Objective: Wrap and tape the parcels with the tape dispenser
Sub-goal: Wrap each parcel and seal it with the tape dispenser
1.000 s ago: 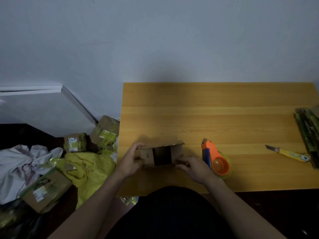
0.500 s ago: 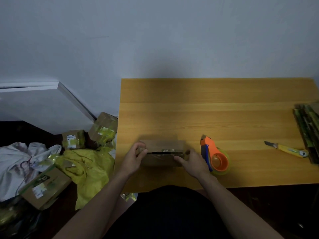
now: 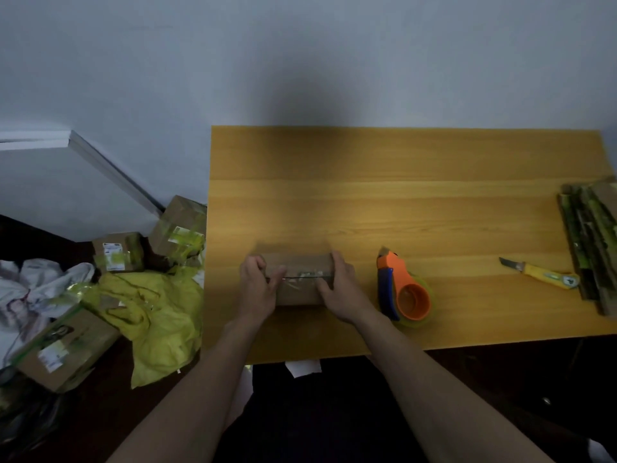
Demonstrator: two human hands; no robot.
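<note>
- Both forearms come up from the bottom of the frame to a small cardboard box (image 3: 300, 279) that sits on the wooden table (image 3: 400, 208), a little left of centre and close to the table's near edge.
- The left hand (image 3: 257, 290) grips the box's left end, fingers curled over the top edge and close together; how the thumb lies I cannot tell.
- The right hand (image 3: 342, 292) wraps the box's right end, fingers bent over the top and side, thumb lying along the near face.
- The box's top flaps are closed, with a thin dark seam running left to right between the two hands; the box is somewhat blurred.
- Just right of the right hand, apart from it, the tape dispenser (image 3: 402, 289) lies on the table, orange with a blue handle, near the front edge.
- Farther right lies a yellow utility knife (image 3: 544, 274), blade pointing left, just beside a stack of flattened cardboard (image 3: 591, 242) at the table's right edge.
- Beyond the box, the tabletop is bare wood up to the far edge, which meets the pale wall (image 3: 300, 61).
- In the lower left of the frame, off the table's left edge, the floor holds a taped parcel (image 3: 63, 349), a yellow bag (image 3: 160, 312), white cloth (image 3: 36, 282), and two more parcels (image 3: 118, 252) against the wall.
</note>
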